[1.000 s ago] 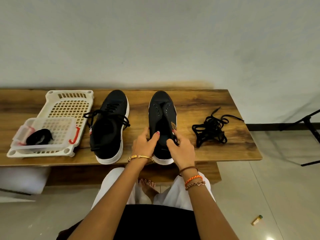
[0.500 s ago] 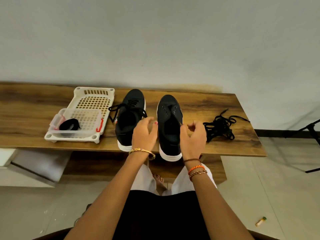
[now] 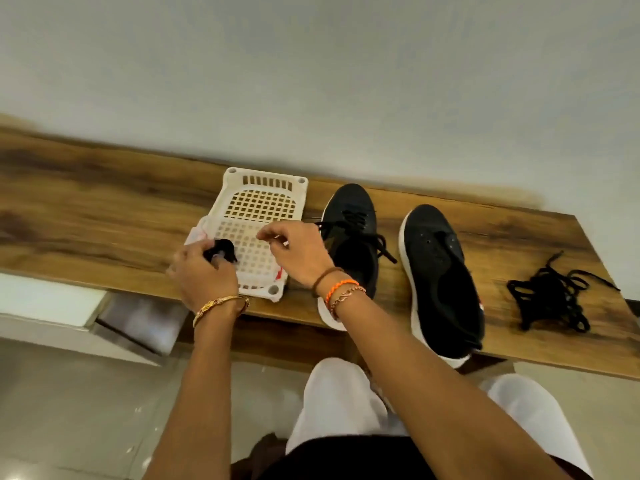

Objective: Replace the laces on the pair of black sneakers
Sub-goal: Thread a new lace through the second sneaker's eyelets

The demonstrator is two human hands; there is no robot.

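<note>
Halfway at best: right sneaker [image 3: 441, 271] stripped, old lace [image 3: 550, 296] heaped beside it on table [image 3: 86, 216], left sneaker [image 3: 349, 237] still laced; left hand [image 3: 204, 271] fingers pinching new lace [image 3: 223, 249] at basket [image 3: 263, 202], right hand [image 3: 294, 251] fingers loosely curled, empty.

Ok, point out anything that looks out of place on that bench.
One sneaker has bare eyelets while its mate is still laced. The pulled lace lies in a tangled heap at the wooden bench's right end.

Both hands reach over the white basket [image 3: 263, 202] on the wooden bench [image 3: 104, 216]. The left hand [image 3: 204, 275] grips a black lace bundle [image 3: 223, 249]. The right hand [image 3: 298, 251] hovers, fingers curled. 2 black shoes [image 3: 440, 271] sit beside it.
</note>
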